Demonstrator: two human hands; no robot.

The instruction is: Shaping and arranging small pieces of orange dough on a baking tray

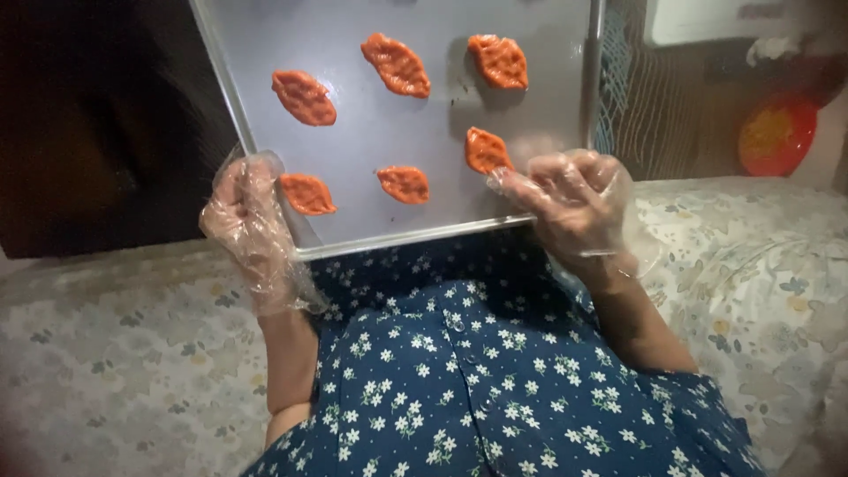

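Observation:
A metal baking tray (371, 132) tilts in front of me, carrying several orange, leaf-shaped pieces of dough. My left hand (252, 225), in a clear plastic glove, grips the tray's near left corner beside one orange piece (307, 193). My right hand (574, 203), also gloved, holds the tray's near right edge, its fingers just below another orange piece (486, 150). More pieces lie further up the tray, among them one at the left (304, 96) and one near the top (397, 64).
My lap in a dark blue dress with small white flowers (459, 371) fills the lower middle. A pale floral fabric (751, 265) covers the surface around me. A dark panel (88, 124) stands at left; a red round object (777, 134) sits at upper right.

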